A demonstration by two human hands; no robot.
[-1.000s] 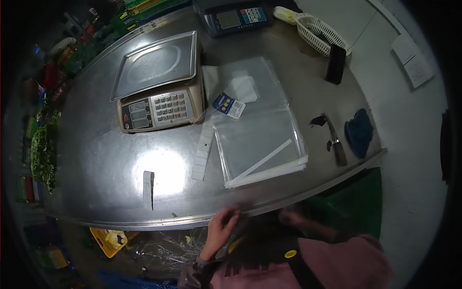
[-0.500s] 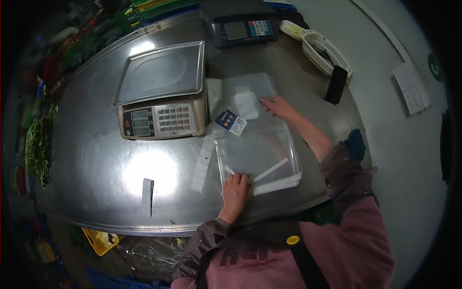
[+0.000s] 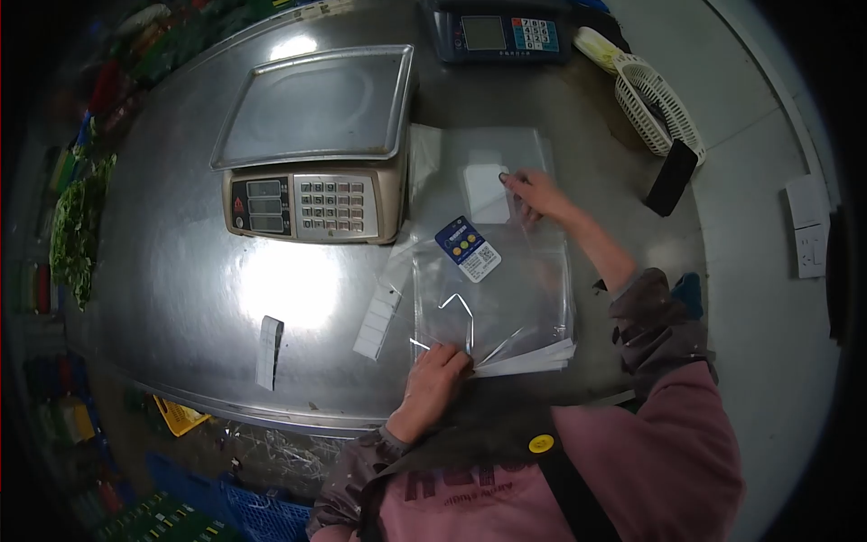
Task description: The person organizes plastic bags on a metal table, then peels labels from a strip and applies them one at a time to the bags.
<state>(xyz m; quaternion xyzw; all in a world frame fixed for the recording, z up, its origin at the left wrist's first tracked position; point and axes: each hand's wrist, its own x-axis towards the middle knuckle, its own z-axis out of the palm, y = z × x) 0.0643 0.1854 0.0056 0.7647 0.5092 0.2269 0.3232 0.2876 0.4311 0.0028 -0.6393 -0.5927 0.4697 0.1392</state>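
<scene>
A stack of clear plastic bags [image 3: 519, 280] lies flat on the metal table, white strips along its near edge. My left hand [image 3: 433, 375] is at the near left corner, its fingers curled together on the top bag, which wrinkles beside them. A white card [image 3: 488, 203] lies beyond the bags on more clear plastic. At its right corner my right hand [image 3: 542, 196] is closed in a pinch, thumb and forefinger on the card's edge. Between the hands, a blue and white printed card [image 3: 468, 249] rests tilted on the bags.
Left of the bags stands a scale [image 3: 312, 199] with a steel pan. A second dark scale [image 3: 501, 34] sits at the back. A white basket [image 3: 655, 104] and a black object [image 3: 672, 178] are at the right. Label strips [image 3: 377, 322] and a folded paper strip [image 3: 268, 352] lie on the table.
The view has shifted slightly. My right hand stays at the white card's corner, with its fingers more curled. The top bag has wrinkled near my left hand.
</scene>
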